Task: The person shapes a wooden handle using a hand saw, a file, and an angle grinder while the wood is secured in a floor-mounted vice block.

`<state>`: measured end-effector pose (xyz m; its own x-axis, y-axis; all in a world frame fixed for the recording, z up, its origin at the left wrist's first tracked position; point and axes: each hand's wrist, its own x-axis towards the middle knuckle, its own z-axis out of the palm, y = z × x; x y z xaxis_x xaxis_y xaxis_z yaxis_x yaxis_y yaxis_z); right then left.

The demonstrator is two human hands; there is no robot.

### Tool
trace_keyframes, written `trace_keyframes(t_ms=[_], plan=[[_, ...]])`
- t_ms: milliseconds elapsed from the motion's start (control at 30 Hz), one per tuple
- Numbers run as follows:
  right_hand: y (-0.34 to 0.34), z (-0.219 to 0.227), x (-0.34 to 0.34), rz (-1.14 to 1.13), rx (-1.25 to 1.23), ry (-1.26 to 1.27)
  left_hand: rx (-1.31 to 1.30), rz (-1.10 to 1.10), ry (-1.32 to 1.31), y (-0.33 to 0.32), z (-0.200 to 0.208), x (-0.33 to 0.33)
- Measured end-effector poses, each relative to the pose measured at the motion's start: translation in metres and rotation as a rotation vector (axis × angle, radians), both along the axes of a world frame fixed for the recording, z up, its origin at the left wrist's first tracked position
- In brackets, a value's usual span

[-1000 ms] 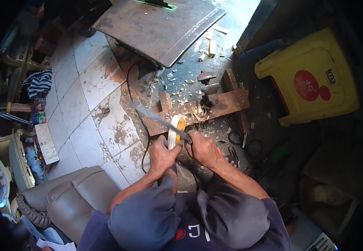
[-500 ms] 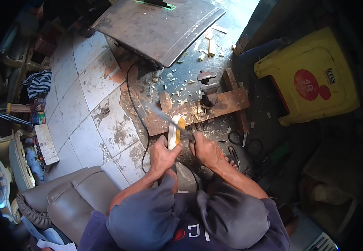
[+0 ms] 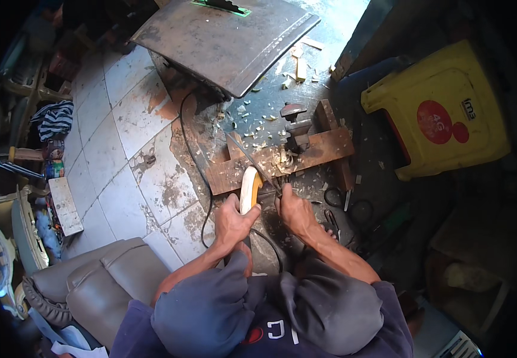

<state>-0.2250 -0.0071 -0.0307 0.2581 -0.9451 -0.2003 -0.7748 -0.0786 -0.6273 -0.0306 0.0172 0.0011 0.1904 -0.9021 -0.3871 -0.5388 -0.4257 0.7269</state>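
Observation:
My left hand (image 3: pixel 231 222) is closed round the lower end of a curved wooden piece (image 3: pixel 248 190), pale on its left face and yellow along its right. In my right hand (image 3: pixel 297 212) is the near end of a long, thin grey file (image 3: pixel 246 153). The file slants up and to the left, past the upper right side of the wooden piece; whether it touches the wood I cannot tell. Just beyond both hands lies a brown wooden plank (image 3: pixel 227 178) strewn with shavings. My right fingers partly hide the file's handle.
A worn metal table (image 3: pixel 217 45) with a dark toothed blade stands ahead. On the plank is a metal clamp-like tool (image 3: pixel 297 128). A yellow plastic stool (image 3: pixel 449 107) lies at right, scissors (image 3: pixel 339 197) nearer. A black cable (image 3: pixel 190 149) crosses the floor; a grey cushion (image 3: pixel 112 277) sits at lower left.
The file has swung more upright, its far tip moving right, and my right hand has shifted slightly. The left hand and wooden piece have stayed nearly in place.

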Motion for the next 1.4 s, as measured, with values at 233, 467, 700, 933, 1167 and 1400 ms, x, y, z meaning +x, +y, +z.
trace_keyframes(t_ms=[233,467,700,933,1167,1400], plan=[[-0.007,0.008,0.004,0.036,0.014,-0.051,0.031,-0.013,-0.015,-0.003,0.003,0.002],[-0.001,-0.007,0.005,0.025,-0.087,-0.032,0.118,0.009,0.06,0.003,-0.002,0.001],[-0.003,-0.008,-0.001,0.043,-0.011,-0.067,0.113,-0.001,0.104,-0.004,0.017,-0.008],[-0.008,-0.016,-0.004,-0.013,0.027,0.008,0.131,-0.005,0.101,0.0,0.004,-0.005],[-0.009,0.01,0.005,0.011,-0.02,-0.088,0.064,-0.056,0.008,0.001,0.0,-0.001],[-0.004,-0.002,0.002,0.016,-0.068,-0.01,0.066,-0.04,0.033,-0.001,0.002,-0.006]])
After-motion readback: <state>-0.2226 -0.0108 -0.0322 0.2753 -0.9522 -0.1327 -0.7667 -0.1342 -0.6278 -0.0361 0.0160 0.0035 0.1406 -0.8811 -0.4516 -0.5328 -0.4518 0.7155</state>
